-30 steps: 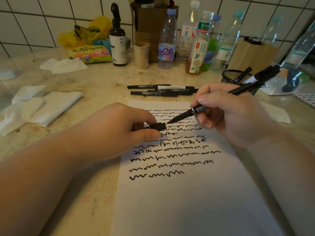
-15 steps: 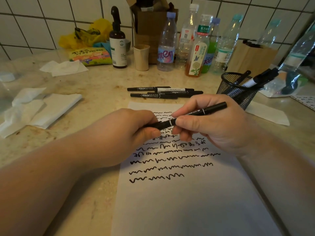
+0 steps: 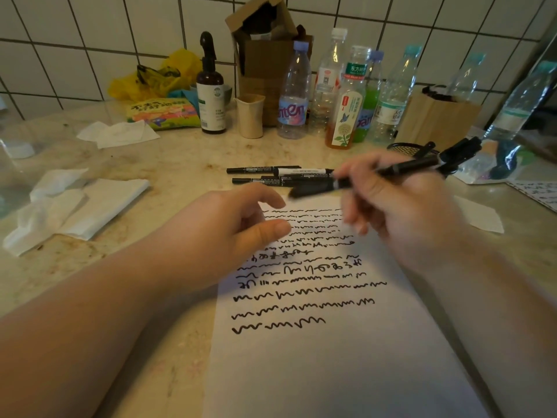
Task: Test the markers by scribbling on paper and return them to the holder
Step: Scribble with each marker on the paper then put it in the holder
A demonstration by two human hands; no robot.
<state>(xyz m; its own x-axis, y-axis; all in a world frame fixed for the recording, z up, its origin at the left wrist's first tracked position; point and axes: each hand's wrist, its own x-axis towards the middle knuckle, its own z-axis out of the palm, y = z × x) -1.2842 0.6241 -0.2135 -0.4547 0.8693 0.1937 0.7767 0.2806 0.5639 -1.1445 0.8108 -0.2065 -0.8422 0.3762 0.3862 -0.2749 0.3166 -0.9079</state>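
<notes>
On the table point(image 3: 168, 164), toward its near edge, a white sheet of paper point(image 3: 331, 357) lies flat, its upper half filled with rows of black scribbles, lower half blank. Right hand point(image 3: 404, 212) hovers above the paper's far end, blurred; fingers curled around a capped black marker point(image 3: 361, 179) held roughly level, one end pointing left, the other toward the holder. Left hand point(image 3: 235, 233) sits over the paper's left edge, fingers loosely curled, thumb out, nothing in its grasp; whether it touches the sheet cannot be told. Just beyond the paper's far edge, a cluster of loose black markers point(image 3: 277, 176) lies flat on the table, side by side. Black mesh holder point(image 3: 407, 150) stands toward the table's right edge, partly hidden behind the right hand, several dark markers leaning out of it to the right. Crumpled white tissues point(image 3: 75, 206) near the left edge; another tissue point(image 3: 120, 134) further back. Along the far edge by the tiled wall: a brown spray bottle point(image 3: 211, 98), a beige cup point(image 3: 250, 119), a row of plastic bottles point(image 3: 340, 95), a cardboard box point(image 3: 265, 52), a yellow bag point(image 3: 159, 76), and a colourful snack packet point(image 3: 164, 114).
</notes>
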